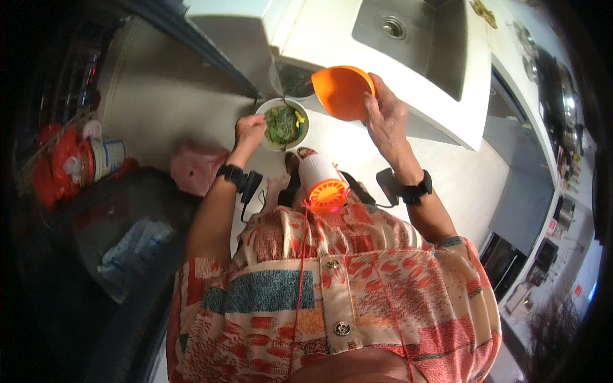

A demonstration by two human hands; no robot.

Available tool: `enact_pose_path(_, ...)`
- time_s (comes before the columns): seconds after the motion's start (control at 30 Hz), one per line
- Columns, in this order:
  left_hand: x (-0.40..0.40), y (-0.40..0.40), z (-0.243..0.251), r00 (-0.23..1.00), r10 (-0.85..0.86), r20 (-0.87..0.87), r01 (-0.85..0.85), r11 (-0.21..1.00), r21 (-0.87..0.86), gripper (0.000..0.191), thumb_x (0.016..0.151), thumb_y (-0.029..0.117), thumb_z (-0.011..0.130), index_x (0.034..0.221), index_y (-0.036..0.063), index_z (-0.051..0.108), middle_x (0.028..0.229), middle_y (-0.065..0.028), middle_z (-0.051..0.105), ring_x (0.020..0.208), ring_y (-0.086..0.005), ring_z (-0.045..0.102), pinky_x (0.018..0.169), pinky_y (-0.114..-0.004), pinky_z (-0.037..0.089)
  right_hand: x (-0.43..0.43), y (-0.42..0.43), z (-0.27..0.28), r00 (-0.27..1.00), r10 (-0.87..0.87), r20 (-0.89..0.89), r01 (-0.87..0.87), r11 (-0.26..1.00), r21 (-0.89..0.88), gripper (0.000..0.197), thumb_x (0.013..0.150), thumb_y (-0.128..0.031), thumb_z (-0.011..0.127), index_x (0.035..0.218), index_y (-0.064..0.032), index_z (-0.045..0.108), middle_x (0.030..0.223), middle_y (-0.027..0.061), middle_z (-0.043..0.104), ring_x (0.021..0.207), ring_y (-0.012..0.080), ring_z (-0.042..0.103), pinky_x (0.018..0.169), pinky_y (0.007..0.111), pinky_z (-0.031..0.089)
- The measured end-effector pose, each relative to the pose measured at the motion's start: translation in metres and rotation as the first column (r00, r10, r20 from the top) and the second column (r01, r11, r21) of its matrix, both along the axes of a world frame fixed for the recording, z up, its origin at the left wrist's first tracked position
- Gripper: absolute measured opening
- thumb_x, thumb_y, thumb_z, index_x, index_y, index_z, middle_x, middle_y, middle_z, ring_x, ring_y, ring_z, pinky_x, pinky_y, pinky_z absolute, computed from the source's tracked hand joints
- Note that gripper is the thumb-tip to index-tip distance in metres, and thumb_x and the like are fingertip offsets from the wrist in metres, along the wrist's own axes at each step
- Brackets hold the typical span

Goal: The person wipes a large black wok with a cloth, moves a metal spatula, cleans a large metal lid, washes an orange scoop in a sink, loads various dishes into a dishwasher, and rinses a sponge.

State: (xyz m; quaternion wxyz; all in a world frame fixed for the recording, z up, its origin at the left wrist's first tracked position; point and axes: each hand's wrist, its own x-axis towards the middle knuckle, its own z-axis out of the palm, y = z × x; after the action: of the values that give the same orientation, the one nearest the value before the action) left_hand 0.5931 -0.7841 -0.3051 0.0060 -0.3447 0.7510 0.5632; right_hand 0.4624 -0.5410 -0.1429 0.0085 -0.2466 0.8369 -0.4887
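My right hand [390, 117] grips the rim of an orange bowl-like scoop [342, 93], thumb on one side and fingers behind it, tilted beside the counter edge. Lower and to the left, a round white-rimmed bin [306, 131] holds green leafy scraps [282, 125] with a bit of yellow. At the bin's left rim is my left hand [251, 129], its fingers curled; whether they pinch the rim or something thin does not show. A white and orange portable fan [325, 184] hangs on a red cord in front of my body, above my feet.
A counter [325, 40] with a steel sink [412, 43] stands ahead and to the right, its corner near my right forearm. A pink bag or cloth [197, 167] lies left of my legs. Farther left are red bags [57, 167] and a container. A cloth [483, 13] lies past the sink.
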Motion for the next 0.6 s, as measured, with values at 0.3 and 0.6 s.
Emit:
enact_pose_path(0.3, -0.017, 0.001, 0.137, 0.966, -0.174, -0.191, 0.147, 0.979, -0.143, 0.039, 0.078, 0.001, 0.055, 0.116, -0.0063, 0.050, 0.110, -0.0204, 0.057, 0.101, -0.0215, 0.056, 0.084, -0.030, 0.044, -0.032, 0.065, 0.062, 0.881, -0.281, 0.382, 0.381, 0.899, -0.217, 0.039, 0.086, -0.023, 0.047, 0.102, 0.0105, 0.056, 0.064, 0.0053, 0.056, 0.050, 0.0081, 0.050, 0.044, 0.019, 0.039)
enact_pose_path(0.6, -0.051, -0.004, 0.257, 0.665, -0.628, -0.405, 0.140, 0.637, -0.758, 0.033, 0.077, -0.002, 0.056, 0.111, -0.0050, 0.055, 0.106, -0.0186, 0.059, 0.100, -0.0249, 0.057, 0.087, -0.033, 0.045, -0.063, 0.099, 0.122, 0.897, -0.314, 0.311, 0.392, 0.891, -0.229, 0.033, 0.087, -0.020, 0.050, 0.092, 0.0119, 0.057, 0.071, 0.0115, 0.057, 0.053, 0.0127, 0.055, 0.046, 0.023, 0.050)
